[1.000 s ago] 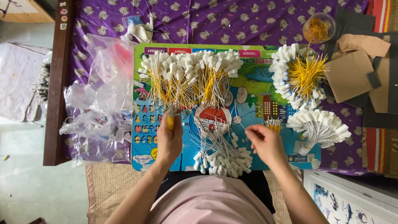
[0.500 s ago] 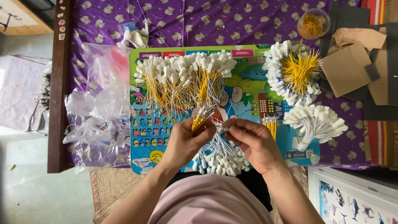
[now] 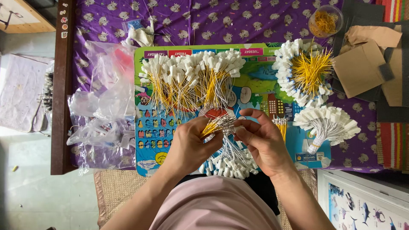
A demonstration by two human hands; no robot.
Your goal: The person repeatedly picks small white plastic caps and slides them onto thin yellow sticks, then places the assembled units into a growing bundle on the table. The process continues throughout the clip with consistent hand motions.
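Observation:
My left hand grips a small bunch of yellow and white wires with metal tips, held over the colourful picture board. My right hand meets it from the right, its fingertips pinching the wire ends beside the bunch. Under both hands lies a heap of white wires with white plastic connectors. A long row of yellow-and-white connector wires is spread across the board just beyond my hands.
A ring of yellow wires with white connectors and a tied white bundle lie at the right. Clear plastic bags pile up at the left. A bowl of rubber bands and cardboard pieces sit at the far right.
My hands came together at the board's middle. The left hand lifted a bunch of yellow wires from the left side, and the right hand moved in to pinch its ends.

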